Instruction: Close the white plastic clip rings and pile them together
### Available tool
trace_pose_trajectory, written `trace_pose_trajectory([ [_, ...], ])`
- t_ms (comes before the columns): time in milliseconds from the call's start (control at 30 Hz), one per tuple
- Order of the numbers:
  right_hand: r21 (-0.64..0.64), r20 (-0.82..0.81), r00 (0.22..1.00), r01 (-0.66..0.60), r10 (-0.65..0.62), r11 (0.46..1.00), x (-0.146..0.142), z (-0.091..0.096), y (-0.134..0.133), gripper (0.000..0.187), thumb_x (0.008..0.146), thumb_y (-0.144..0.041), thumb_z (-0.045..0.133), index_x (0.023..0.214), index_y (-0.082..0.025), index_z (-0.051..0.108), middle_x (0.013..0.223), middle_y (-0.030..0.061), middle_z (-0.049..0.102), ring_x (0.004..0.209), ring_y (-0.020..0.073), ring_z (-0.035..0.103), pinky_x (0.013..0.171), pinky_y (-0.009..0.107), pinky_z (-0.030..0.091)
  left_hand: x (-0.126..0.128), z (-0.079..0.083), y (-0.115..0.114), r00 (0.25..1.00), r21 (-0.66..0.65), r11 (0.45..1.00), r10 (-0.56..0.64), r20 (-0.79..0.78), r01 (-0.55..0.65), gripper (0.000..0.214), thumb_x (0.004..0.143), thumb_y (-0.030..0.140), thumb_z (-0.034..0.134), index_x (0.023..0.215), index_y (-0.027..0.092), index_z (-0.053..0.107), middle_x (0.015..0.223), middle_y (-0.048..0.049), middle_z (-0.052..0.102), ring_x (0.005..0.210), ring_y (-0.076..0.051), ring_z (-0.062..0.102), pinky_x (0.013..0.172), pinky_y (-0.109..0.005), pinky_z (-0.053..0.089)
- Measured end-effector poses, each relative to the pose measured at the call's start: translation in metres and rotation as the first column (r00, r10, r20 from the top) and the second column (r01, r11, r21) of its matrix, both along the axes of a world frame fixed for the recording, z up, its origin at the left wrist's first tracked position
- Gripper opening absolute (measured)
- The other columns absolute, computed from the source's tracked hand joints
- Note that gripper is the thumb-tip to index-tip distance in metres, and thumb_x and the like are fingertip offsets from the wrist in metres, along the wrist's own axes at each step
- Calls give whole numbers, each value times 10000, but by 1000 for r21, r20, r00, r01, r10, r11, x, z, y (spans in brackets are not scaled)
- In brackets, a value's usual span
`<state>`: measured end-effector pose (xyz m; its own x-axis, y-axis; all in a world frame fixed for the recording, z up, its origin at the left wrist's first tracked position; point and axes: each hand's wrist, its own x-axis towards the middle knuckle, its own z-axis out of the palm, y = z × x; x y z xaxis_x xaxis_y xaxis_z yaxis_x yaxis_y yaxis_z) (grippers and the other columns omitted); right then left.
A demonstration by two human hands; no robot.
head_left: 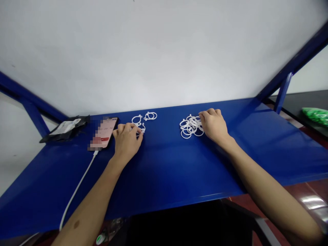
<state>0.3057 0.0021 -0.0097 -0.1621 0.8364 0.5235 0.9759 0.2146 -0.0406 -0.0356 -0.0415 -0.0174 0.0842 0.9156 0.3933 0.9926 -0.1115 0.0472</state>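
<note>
My left hand (127, 139) is over the blue table, its thumb and forefinger closed on a white plastic curtain ring (143, 128) that the fingers partly cover. Just beyond it lies another curtain ring (136, 119), and farther back are overlapping curtain rings (151, 116). To the right is a tangled pile of white curtain rings (190, 126), each a thin hoop with a small eyelet. My right hand (214, 125) reaches the pile's right edge with curled fingers, pinching at a ring there; the fingertips are partly hidden.
Left of my left hand lies a phone (105, 133) with a white cable (77, 188) running to the table's front edge. Behind it is a black plastic packet (65, 129) with a white label. Blue metal struts (284, 92) flank the tabletop (164, 171), and a white wall (159, 58) stands behind.
</note>
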Motion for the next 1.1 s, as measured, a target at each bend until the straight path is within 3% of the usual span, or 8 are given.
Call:
trace_pose_trajectory([
  [200,131,-65,987,-139,148,982,-22,7,-16,302,995,-288,491,1127,-155,728,1028,150,673,977,303,515,816,459,459,7,10,-6,996,32,999,-4,85,1,185,920,333,558,822,202,646,961,-108,696,1016,-352,545,821,-480,405],
  [333,143,-75,953,-280,292,949,-34,7,-25,285,988,-287,526,1173,-154,698,1062,142,670,1000,295,513,855,455,472,9,17,-9,968,56,998,3,252,-17,131,918,308,556,848,205,597,814,-59,693,851,-269,610,762,-399,432],
  [567,132,-108,885,-439,453,889,-47,10,-35,264,982,-248,541,1201,-176,670,1083,133,672,1026,290,525,878,464,474,17,26,-18,842,70,997,-72,535,41,259,885,288,605,1133,217,633,708,22,665,674,-164,635,700,-306,481],
  [700,106,-132,801,-575,584,812,-61,16,-50,275,1006,-298,518,1206,-165,653,1068,123,678,980,262,555,878,446,483,30,24,-24,638,-43,980,-92,765,193,308,908,315,577,1193,255,674,775,14,709,742,-152,679,730,-290,534],
  [833,-10,-154,691,-716,706,699,-77,15,-66,374,1017,-443,487,1195,-146,629,1048,117,672,915,228,594,809,385,506,50,14,-31,324,-116,925,-8,946,362,223,881,339,614,1050,205,673,751,1,712,706,-152,691,699,-292,578],
  [967,-72,-170,658,-751,733,657,-87,8,-73,498,958,-593,520,1103,-125,608,986,122,664,832,218,600,711,356,510,65,7,-37,36,-140,880,139,990,454,245,833,392,704,911,192,585,752,3,703,655,-149,692,696,-329,613],
  [1033,-69,-163,670,-740,724,669,-88,4,-73,373,1023,-470,458,1064,-126,597,917,104,658,768,192,591,662,329,498,67,6,-38,-13,-149,873,175,985,464,275,821,408,728,868,188,570,774,-6,700,692,-155,696,709,-340,620],
  [1100,-56,-187,683,-725,706,686,-87,3,-72,278,1062,-318,376,1059,-142,591,876,80,653,728,165,591,620,291,482,66,7,-38,20,-148,872,157,987,467,266,836,414,720,844,180,593,782,-16,691,728,-155,688,717,-325,613],
])
